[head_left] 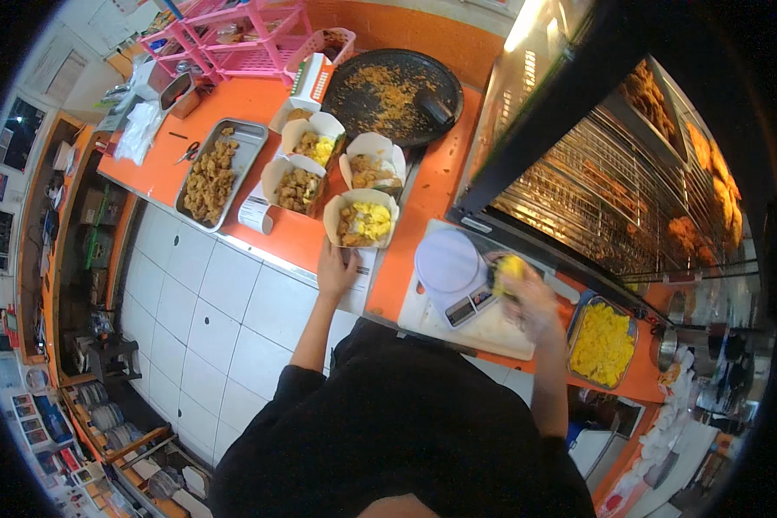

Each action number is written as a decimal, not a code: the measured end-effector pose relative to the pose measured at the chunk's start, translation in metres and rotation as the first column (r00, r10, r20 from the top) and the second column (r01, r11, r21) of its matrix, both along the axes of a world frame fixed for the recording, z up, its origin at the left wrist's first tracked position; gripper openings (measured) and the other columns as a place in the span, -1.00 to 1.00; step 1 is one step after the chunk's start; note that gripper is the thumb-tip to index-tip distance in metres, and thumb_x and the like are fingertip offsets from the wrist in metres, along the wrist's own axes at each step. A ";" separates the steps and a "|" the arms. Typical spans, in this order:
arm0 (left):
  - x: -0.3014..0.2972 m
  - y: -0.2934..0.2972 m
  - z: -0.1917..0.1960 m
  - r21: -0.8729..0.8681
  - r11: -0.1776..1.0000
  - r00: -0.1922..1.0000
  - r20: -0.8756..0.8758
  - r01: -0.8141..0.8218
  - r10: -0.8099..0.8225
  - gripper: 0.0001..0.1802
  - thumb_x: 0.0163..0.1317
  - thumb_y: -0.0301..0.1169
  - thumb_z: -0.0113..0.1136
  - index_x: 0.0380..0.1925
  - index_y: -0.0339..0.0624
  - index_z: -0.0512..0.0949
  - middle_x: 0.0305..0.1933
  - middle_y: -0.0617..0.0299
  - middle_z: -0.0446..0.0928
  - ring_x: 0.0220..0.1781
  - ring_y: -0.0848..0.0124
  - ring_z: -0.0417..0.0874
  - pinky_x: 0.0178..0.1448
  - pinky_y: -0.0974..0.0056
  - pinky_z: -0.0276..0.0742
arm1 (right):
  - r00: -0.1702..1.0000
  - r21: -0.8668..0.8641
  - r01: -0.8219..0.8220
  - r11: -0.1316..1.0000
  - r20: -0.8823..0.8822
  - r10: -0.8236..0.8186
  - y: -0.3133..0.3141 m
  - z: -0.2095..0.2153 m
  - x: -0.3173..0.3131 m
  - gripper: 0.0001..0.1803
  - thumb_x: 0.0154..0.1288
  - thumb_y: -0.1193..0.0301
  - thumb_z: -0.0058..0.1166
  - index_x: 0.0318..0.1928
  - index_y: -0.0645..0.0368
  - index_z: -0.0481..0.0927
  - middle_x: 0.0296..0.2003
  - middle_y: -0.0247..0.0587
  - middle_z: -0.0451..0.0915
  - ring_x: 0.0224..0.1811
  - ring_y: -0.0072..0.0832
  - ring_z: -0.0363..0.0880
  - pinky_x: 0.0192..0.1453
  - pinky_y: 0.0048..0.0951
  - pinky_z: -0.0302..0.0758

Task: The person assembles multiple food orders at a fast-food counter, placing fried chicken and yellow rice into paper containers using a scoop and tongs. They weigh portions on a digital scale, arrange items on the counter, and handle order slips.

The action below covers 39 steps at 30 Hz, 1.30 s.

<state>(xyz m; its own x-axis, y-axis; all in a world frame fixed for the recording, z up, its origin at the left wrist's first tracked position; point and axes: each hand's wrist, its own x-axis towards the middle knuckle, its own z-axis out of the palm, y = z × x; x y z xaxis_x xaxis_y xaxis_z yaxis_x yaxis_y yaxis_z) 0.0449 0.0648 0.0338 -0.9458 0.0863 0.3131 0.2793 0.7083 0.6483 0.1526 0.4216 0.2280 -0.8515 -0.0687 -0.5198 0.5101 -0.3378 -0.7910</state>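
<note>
The person's left hand [335, 269] lies flat, fingers together and pointing away from the body, on a white paper slip [357, 285] at the near edge of the orange table [423, 203]; it grips nothing, and its fingertips come just short of the nearest paper food box [362, 219]. That box stands upright with its flaps open, filled with fried pieces and yellow food. Three more open boxes [319, 164] sit just behind it, toward the middle of the table.

The right hand [527, 302] is closed around a clump of yellow food [508, 268], held above a white cutting board [492, 324] near the table's right end. The clump is roundish, with no clear long axis. Just left of it a white kitchen scale [451, 269] rests on the board, its round platform toward the far side and its display toward the person. A metal tray of yellow food [602, 345] lies at the right near corner, close beside the right hand.

Toward the left end, a long metal tray of fried pieces [211, 173] runs from the near edge to the far side. A round dark pan [393, 91] with crumbs sits at the far edge.
</note>
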 end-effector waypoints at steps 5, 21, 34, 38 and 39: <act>-0.001 -0.002 0.010 0.018 1.000 0.989 0.145 -0.002 -0.001 -0.35 0.12 -0.37 0.20 0.22 -0.35 0.30 0.14 -0.18 0.38 0.11 -0.13 0.48 0.17 0.00 0.46 | 0.956 0.327 0.008 0.945 -0.281 0.089 -0.121 -0.010 -0.147 -0.56 0.28 0.33 0.26 0.12 0.07 0.42 -0.38 -0.41 0.45 -0.61 -0.67 0.33 -0.59 -0.56 0.32; -0.001 -0.004 0.012 0.061 0.998 0.957 0.290 -0.001 -0.017 -0.31 0.12 -0.42 0.19 0.27 -0.35 0.23 0.20 -0.15 0.35 0.20 -0.06 0.44 0.26 0.03 0.41 | 0.979 -0.153 0.090 0.984 -0.170 -0.116 -0.116 -0.080 -0.179 -0.46 0.34 0.53 0.06 0.32 0.10 0.34 -0.13 -0.24 0.56 -0.15 -0.51 0.57 -0.04 -0.52 0.56; -0.011 -0.162 -0.049 0.664 0.401 0.706 0.277 -0.631 0.652 -0.78 0.32 -0.60 -0.19 -0.08 -0.37 0.39 -0.03 -0.02 0.41 -0.17 0.27 0.62 -0.18 0.28 0.57 | 0.614 -0.247 0.533 0.809 -0.544 -0.572 0.225 -0.181 0.231 -0.53 0.46 0.25 -0.07 0.28 0.17 0.34 0.04 -0.15 0.52 -0.01 -0.38 0.52 -0.09 -0.39 0.55; -0.069 -0.253 -0.060 0.492 0.411 0.568 0.223 -0.767 0.793 -0.67 0.33 -0.29 0.05 -0.11 -0.39 0.42 -0.16 -0.03 0.50 -0.27 0.25 0.60 -0.26 0.25 0.53 | 0.508 0.487 0.837 0.251 -0.519 -0.687 0.247 -0.197 0.245 -0.56 0.40 0.43 -0.07 0.26 0.23 0.35 0.22 -0.05 0.38 0.21 -0.23 0.39 0.26 -0.20 0.41; -0.086 -0.273 -0.059 0.620 0.248 0.581 0.418 -0.744 0.699 -0.62 0.31 -0.22 0.10 -0.13 -0.39 0.43 -0.25 0.00 0.54 -0.34 0.25 0.59 -0.30 0.23 0.52 | 0.556 0.616 0.768 0.175 -0.506 -0.659 0.243 -0.189 0.235 -0.56 0.40 0.46 -0.06 0.26 0.24 0.34 0.22 -0.04 0.38 0.21 -0.23 0.38 0.27 -0.20 0.40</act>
<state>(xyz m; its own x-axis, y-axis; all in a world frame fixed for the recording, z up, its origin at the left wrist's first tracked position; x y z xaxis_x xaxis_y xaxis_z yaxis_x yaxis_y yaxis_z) -0.0410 -0.2077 -0.0250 -0.5101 -0.8496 -0.1338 -0.1512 -0.0645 0.9864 0.3878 0.6644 0.0388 -0.3617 0.9292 0.0754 0.2754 0.1838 -0.9436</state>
